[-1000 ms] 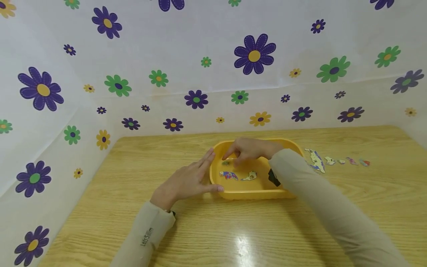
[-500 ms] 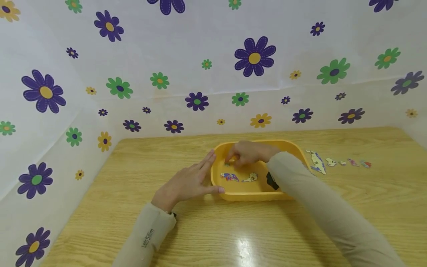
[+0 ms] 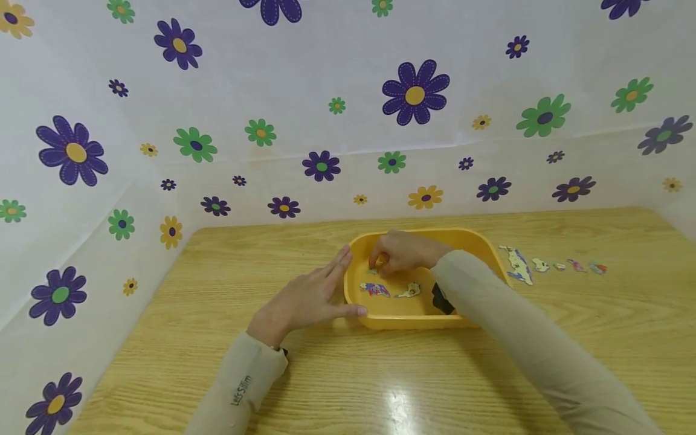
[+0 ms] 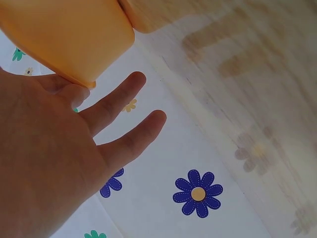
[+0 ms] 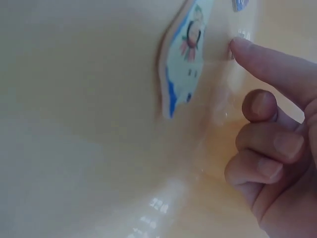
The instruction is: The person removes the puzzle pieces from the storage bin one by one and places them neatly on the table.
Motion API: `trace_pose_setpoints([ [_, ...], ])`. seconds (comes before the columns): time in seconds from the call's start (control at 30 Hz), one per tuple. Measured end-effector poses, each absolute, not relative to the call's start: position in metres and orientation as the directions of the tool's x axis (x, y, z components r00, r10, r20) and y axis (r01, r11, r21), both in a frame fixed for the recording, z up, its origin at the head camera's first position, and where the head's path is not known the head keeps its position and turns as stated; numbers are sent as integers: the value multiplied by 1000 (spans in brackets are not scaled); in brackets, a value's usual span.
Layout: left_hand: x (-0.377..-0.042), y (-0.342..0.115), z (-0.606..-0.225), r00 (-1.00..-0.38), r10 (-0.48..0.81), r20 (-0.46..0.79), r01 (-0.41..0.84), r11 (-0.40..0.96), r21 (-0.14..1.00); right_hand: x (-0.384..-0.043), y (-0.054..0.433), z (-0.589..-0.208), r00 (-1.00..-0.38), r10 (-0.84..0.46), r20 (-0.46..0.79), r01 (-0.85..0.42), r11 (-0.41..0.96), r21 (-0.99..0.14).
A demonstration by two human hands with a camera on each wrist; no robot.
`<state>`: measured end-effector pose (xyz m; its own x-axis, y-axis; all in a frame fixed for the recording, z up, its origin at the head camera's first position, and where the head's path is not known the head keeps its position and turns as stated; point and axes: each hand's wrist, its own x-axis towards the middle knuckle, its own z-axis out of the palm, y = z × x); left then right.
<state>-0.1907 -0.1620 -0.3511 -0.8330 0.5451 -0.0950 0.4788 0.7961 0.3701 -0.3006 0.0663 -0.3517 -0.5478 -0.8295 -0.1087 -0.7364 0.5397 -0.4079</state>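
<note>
My left hand (image 3: 307, 302) rests against the left end of a yellow plastic tray (image 3: 418, 322), its thumb at the near corner and fingers straight. In the left wrist view two fingers stretch out beside the tray's wall. Inside the tray, my right hand (image 3: 405, 251) points down at a small greenish flat piece (image 3: 372, 271). A straight finger (image 5: 272, 69) touches the piece in the right wrist view, with the other fingers curled below. A purple-and-pink flat piece (image 3: 375, 290) and a cream, blue-edged one (image 3: 409, 290) lie nearer the front of the tray.
Right of the tray, a large cream-and-purple flat piece (image 3: 518, 266) lies on the wooden table (image 3: 326, 386), followed by a row of several smaller pieces. A flower-printed white sheet (image 3: 244, 72) hangs behind and at the left. A dark object (image 3: 441, 300) shows below the right sleeve.
My right hand's pointing finger has drawn in and dipped onto the small greenish piece, which has shifted slightly toward the front. The left hand stays against the tray.
</note>
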Motion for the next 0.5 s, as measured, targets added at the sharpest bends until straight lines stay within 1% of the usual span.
trace_pose_setpoints([
  [0.1,-191,-162,-351,-833,545,-96,479,797,368,-299,65,-352,-560,-822,-100,-734,549,-399],
  [0.37,-192,-162,-352,-830,550,-90,486,794,366,-298,62,-354,-570,-819,-65,-748,550,-371],
  [0.5,-192,-162,-352,-830,550,-92,482,792,375,-297,63,-354,-560,-826,-59,-754,538,-376],
])
